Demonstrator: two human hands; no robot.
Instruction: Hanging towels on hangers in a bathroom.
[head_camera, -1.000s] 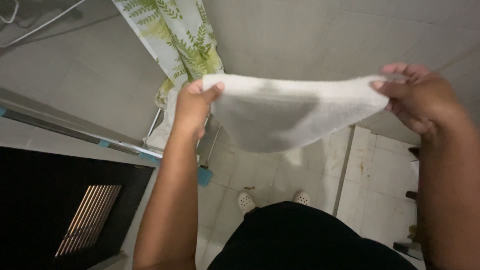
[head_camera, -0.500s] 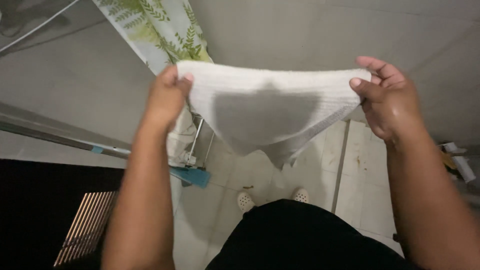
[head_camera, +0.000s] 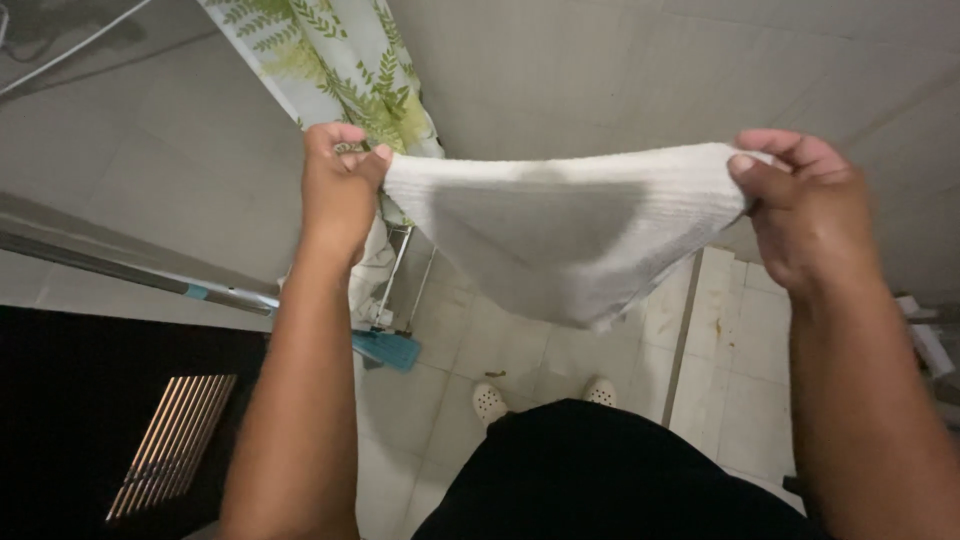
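Note:
I hold a white ribbed cloth (head_camera: 560, 230) stretched out in front of me at chest height. My left hand (head_camera: 338, 190) pinches its left corner, and my right hand (head_camera: 810, 210) pinches its right corner. The cloth hangs down in a curve between them, with a darker patch in the middle. Both arms reach forward. Behind my left hand hangs a white curtain with green fern leaves (head_camera: 330, 70).
Pale tiled walls and a tiled floor (head_camera: 740, 370) surround me. My feet in white clogs (head_camera: 490, 402) stand below. A metal rail (head_camera: 130, 270) runs at the left above a dark opening with a slatted grille (head_camera: 170, 445). A light blue object (head_camera: 388, 350) and a wire rack sit below the curtain.
The cloth was drawn tighter between my hands, and my hands moved slightly apart and lower in view. The camera shifted a little.

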